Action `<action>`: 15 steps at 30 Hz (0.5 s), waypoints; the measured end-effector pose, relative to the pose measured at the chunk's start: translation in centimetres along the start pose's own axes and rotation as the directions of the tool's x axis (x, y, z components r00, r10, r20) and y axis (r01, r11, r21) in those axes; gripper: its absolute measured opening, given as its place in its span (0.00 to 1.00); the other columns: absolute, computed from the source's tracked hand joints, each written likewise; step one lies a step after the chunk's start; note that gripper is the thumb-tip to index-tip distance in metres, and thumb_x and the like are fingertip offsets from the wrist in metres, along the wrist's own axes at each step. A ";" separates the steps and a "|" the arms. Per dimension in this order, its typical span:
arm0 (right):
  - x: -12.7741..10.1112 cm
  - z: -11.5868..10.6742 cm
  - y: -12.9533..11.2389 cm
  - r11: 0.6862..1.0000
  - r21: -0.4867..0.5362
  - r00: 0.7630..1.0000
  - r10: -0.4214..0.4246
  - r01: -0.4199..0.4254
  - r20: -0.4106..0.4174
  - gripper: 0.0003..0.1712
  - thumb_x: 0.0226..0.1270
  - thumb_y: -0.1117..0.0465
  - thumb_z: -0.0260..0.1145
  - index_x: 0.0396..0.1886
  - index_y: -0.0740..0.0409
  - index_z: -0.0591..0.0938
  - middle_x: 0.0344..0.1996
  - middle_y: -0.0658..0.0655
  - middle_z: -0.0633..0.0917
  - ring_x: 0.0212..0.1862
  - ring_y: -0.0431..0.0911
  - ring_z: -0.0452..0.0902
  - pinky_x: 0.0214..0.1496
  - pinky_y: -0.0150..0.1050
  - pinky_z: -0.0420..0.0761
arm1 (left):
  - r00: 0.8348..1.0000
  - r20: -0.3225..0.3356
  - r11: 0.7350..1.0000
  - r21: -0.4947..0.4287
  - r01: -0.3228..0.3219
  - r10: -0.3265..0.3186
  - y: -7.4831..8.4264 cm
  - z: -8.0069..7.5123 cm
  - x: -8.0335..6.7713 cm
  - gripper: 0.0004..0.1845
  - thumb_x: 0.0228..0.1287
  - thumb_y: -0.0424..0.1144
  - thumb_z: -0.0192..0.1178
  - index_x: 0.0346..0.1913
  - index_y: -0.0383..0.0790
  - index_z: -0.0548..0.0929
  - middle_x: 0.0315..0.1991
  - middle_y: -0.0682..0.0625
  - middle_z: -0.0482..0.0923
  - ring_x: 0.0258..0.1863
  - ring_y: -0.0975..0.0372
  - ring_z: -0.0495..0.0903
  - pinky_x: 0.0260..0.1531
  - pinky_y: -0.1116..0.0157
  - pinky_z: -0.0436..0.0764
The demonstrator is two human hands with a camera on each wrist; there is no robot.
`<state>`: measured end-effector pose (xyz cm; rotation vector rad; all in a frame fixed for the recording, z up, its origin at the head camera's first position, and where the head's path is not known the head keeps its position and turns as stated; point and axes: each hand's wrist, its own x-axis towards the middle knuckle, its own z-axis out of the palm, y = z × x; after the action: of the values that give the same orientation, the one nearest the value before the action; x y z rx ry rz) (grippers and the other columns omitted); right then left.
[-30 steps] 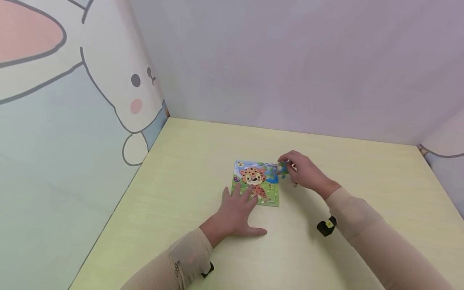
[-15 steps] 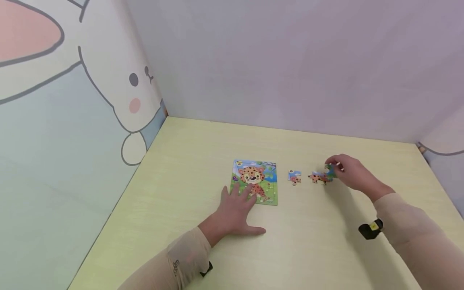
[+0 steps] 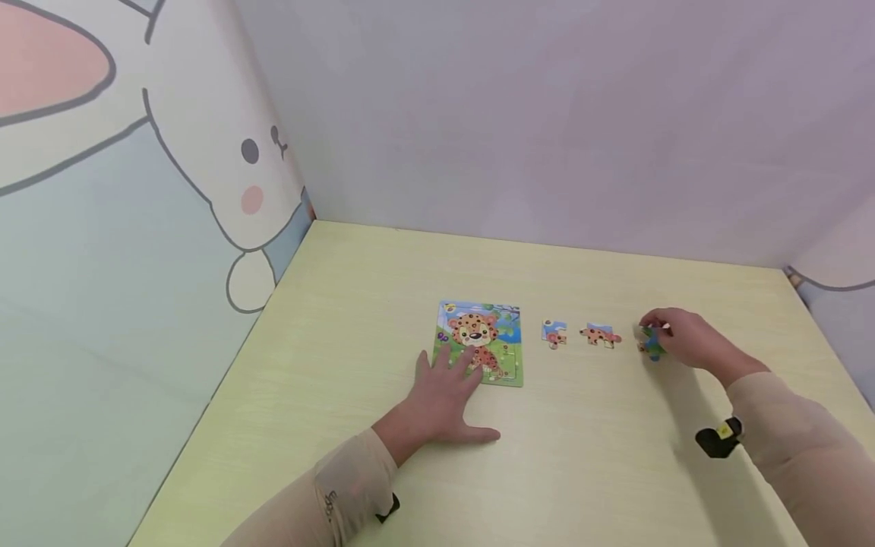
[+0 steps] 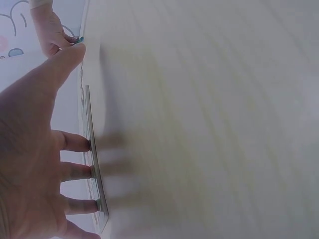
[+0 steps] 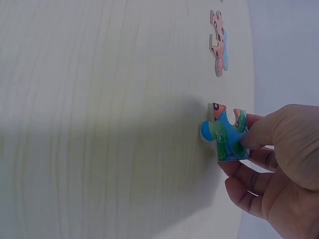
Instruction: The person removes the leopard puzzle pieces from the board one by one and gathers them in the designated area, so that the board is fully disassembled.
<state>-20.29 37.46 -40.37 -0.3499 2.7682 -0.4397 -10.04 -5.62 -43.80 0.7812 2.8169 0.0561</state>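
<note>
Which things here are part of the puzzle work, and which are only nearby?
In use:
puzzle board, under left hand
blue-green piece, pinched by right hand

Lying by:
two loose pieces
table
rabbit wall

No text, label or number is legible; dark marks on the left sleeve point(image 3: 334, 504) are unreadable.

Right hand carries a piece away from the puzzle

The right hand point(image 3: 687, 342) has moved its blue-green piece point(image 3: 652, 343) rightward, past two loose pieces point(image 3: 577, 334) now uncovered.
</note>
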 end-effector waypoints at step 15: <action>-0.4 -0.6 -1.1 0.999 -0.037 1.000 0.008 -0.009 -0.024 0.22 0.73 0.74 0.53 0.64 0.77 0.74 0.58 0.79 0.79 0.56 0.74 0.78 0.56 0.67 0.79 | 1.000 -0.005 1.000 0.016 -0.004 0.004 0.0 0.1 0.0 0.53 0.57 0.83 0.53 0.77 0.53 0.70 0.83 0.48 0.57 0.80 0.39 0.58 0.71 0.31 0.62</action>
<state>-19.92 36.73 -39.37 -0.3431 2.8031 -0.3936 -10.07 -5.61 -43.91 0.7912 2.8238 0.0362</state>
